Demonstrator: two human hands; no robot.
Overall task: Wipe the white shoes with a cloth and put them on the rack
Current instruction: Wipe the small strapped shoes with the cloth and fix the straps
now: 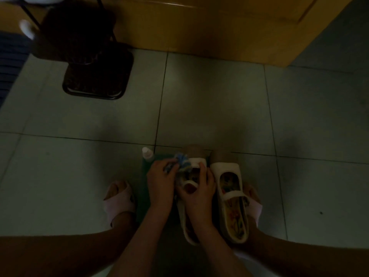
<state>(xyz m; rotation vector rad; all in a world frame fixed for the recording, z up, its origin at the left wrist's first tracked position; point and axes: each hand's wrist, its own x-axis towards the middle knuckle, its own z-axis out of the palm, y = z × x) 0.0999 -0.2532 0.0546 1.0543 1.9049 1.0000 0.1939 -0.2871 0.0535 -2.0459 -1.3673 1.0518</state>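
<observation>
Two white strap shoes with patterned insoles stand side by side on the tiled floor, toes pointing away from me. My right hand grips the left shoe over its strap and opening. My left hand pinches a blue and white cloth against that shoe's toe. The right shoe stands untouched beside it. The dark rack stands at the far left, several tiles away.
A small bottle with a white cap stands just beyond my left hand. My feet in pink slippers flank the shoes. A yellow wooden door runs along the back. The scene is dim.
</observation>
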